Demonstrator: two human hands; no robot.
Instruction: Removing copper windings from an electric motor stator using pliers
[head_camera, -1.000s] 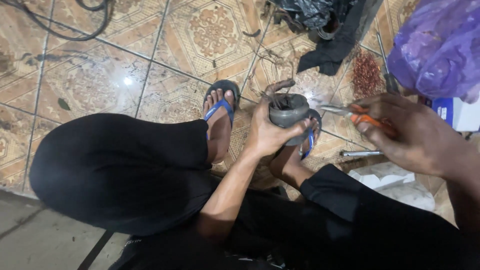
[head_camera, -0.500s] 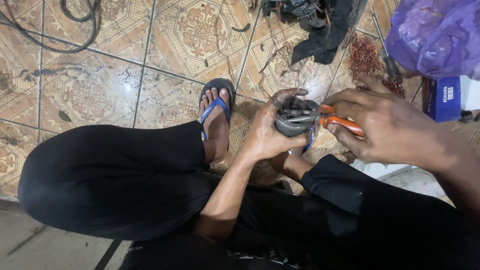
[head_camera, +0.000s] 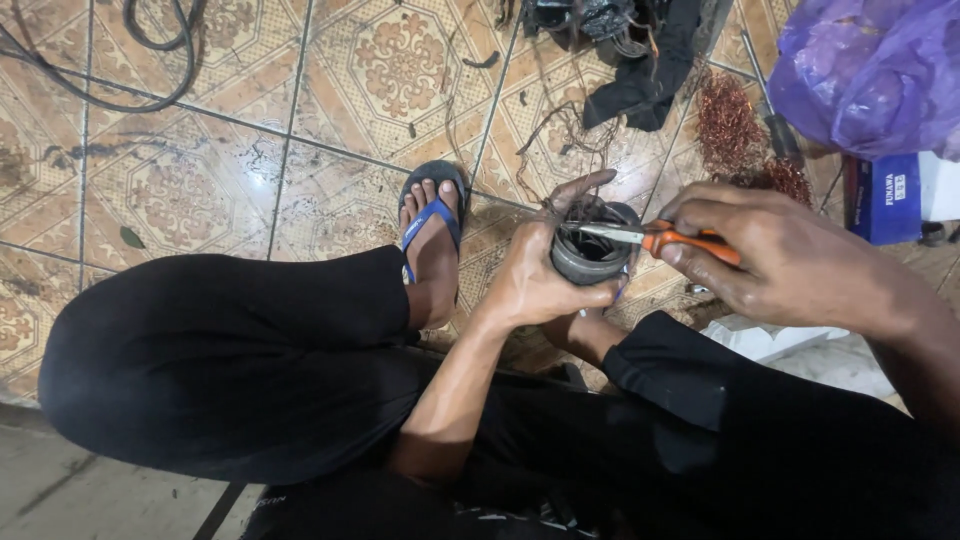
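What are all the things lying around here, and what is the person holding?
Metal cylinder: one, dark grey, gripped in the left hand.
Pliers: one, orange handles, tips inside the cylinder.
Copper wire heap: one, reddish, on the floor at upper right.
Plastic bag: one, purple, top right.
Box: one, blue, below the bag.
Black cloth: one, top centre.
Cable: one, black, top left.
Tiled floor: patterned beige.
Sandal: one in clear view, blue straps, on the foot.
Left hand: holds the cylinder.
Right hand: holds the pliers.
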